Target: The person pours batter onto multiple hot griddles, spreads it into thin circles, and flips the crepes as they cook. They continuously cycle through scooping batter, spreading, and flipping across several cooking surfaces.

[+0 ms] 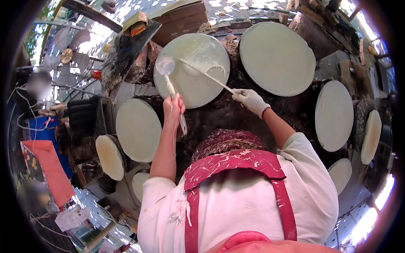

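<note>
**Ladle (pixel 170 86) and stick (pixel 207 76) both over the twelve o'clock disc (pixel 192 96)**

Taking the middle of the view as the clock's centre, the pale round disc at the work sits at twelve o'clock, with a thin, wrinkled, whitish film ridged on its upper right part. The bare left hand (pixel 174 105) is clamped around the ladle's smeared handle, fingers wrapped together. Its rounded, blurred bowl lies over the disc's nine o'clock edge — whether it touches the surface, I cannot tell.

The right hand (pixel 251 101), in a whitish glove, has its fingers together on the lower end of the stick. From there the stick slants up toward ten o'clock and crosses the disc, its far end near the upper middle of the surface.

More pale discs stand around the person: a large one (pixel 277 59) between one and two o'clock, another (pixel 334 116) at three, and a further one (pixel 139 130) at nine. A smaller disc (pixel 109 157), browned in patches, is between eight and nine.

The person wears a white shirt (pixel 240 211) and a maroon apron (pixel 234 166) — spattered with pale streaks. A fan (pixel 66 55) stands at ten o'clock, a cardboard box (pixel 182 21) between eleven and twelve, and a salmon-red cloth (pixel 52 170) between eight and nine.
</note>
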Demonstrator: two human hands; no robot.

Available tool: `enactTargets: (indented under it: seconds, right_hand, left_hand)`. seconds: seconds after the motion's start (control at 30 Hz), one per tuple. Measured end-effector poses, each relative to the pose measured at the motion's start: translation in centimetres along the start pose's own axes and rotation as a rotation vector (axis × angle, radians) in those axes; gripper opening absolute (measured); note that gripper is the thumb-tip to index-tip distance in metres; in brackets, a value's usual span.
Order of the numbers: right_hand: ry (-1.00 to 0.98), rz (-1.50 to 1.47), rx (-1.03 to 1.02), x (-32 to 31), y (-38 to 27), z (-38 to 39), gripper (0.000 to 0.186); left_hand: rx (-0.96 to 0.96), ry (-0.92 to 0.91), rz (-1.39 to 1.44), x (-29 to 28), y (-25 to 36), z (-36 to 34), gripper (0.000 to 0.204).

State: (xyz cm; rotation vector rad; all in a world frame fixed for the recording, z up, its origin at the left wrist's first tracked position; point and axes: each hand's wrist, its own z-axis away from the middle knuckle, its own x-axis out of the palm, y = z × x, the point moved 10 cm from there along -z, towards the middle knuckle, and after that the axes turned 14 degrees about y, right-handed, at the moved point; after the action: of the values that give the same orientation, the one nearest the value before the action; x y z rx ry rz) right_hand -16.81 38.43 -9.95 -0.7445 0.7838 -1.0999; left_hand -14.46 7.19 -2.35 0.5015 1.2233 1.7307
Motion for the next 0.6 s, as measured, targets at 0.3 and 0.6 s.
enactTargets:
  seconds: [0.3,0.6]
  right_hand:
    - [0.315,-0.433,0.127,6.7,8.6,6.1,0.038]
    - [0.389,-0.421,0.025,11.9,5.9,7.2,0.036]
  left_hand:
    - [-0.323,-0.277,0.147,5.1,-3.5,-3.9,0.015]
    - [-0.557,-0.3,0.339,-0.8,-4.7,0.9,0.016]
